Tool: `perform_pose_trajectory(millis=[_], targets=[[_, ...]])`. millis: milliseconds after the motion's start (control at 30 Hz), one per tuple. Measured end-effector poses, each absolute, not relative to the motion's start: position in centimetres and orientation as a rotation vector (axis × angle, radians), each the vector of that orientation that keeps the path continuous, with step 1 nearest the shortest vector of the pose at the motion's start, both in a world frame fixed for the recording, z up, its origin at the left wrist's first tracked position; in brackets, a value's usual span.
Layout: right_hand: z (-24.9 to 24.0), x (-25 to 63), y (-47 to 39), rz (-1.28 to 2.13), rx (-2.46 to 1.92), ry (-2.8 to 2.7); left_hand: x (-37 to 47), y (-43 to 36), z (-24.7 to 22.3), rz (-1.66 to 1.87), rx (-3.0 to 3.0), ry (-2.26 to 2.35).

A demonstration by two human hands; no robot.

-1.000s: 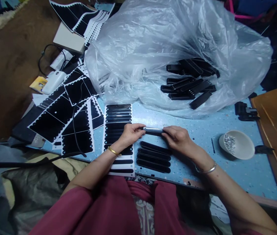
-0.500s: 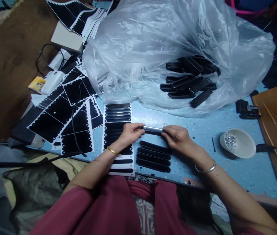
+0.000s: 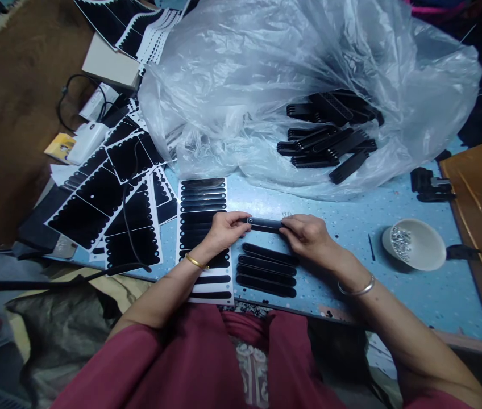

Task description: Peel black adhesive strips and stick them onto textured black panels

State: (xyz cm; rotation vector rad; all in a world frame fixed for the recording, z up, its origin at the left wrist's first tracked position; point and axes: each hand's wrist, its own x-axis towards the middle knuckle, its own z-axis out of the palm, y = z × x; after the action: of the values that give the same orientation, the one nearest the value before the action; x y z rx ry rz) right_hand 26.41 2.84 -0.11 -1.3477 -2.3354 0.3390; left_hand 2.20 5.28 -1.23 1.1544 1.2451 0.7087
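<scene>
Between my two hands is a slim black strip-shaped piece [image 3: 265,225] with rounded ends, held level just above the blue table [image 3: 258,193]. My left hand [image 3: 226,230] pinches its left end, where a small ring-like mark shows. The right end is gripped by the fingertips of my right hand [image 3: 307,233]. Just below lie several similar black strips [image 3: 266,275], stacked side by side. Under my left wrist is a white sheet [image 3: 183,272] carrying black strip-shaped stickers, a few of its lower rows showing white backing.
A large clear plastic bag [image 3: 224,85] covers the back, with several black slotted pieces [image 3: 330,142] on it. More black sticker sheets [image 3: 130,227] and a cable lie left. At right are a white bowl [image 3: 426,244] of small metal parts and black clips [image 3: 431,184].
The black strip has tilted slightly, so its bright reflection has gone and its face looks dark. Both hands keep their hold at nearly the same place.
</scene>
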Motion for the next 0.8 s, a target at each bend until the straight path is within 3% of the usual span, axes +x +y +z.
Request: perform_pose_trajectory(millis=[800], targets=[[0.03,26.76,2.86,0.47,-1.361,-2.335,2.29,5.28,-1.17,0.713,1.186,1.234]])
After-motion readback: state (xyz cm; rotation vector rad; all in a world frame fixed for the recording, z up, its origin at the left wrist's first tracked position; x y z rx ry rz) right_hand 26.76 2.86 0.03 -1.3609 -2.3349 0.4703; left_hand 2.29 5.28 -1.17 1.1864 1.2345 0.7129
